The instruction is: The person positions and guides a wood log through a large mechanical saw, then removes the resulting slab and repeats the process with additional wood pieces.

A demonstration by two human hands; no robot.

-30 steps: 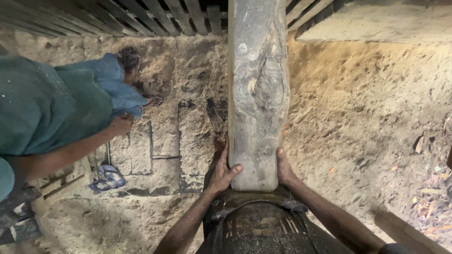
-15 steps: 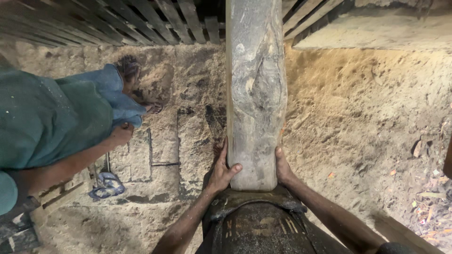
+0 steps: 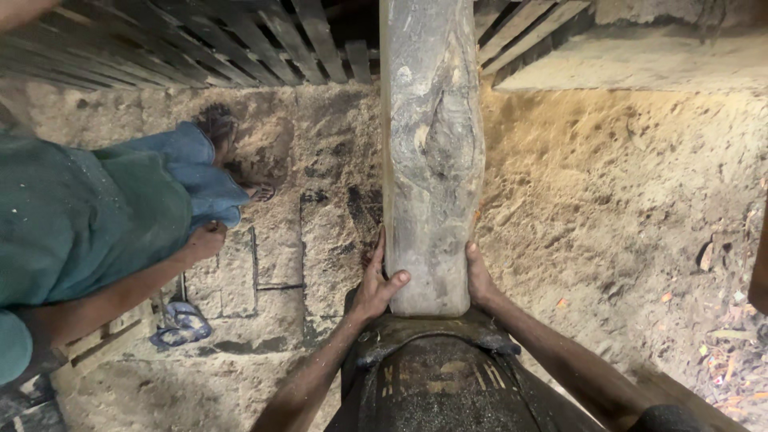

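Where it meets the dark machine (image 3: 432,376), wooden beam (image 3: 430,160): left hand (image 3: 374,282) and right hand (image 3: 480,276) clasp its near end, fingers wrapped.

co-worker (image 3: 88,224), wooden slats (image 3: 200,40), sawdust floor (image 3: 624,200)

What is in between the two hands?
The near end of the thick grey timber; the left hand and right hand press its sides, seen from the head camera.

Sawdust-covered stone floor (image 3: 608,200), dark wooden slats (image 3: 200,40) along the top, warm light at right.
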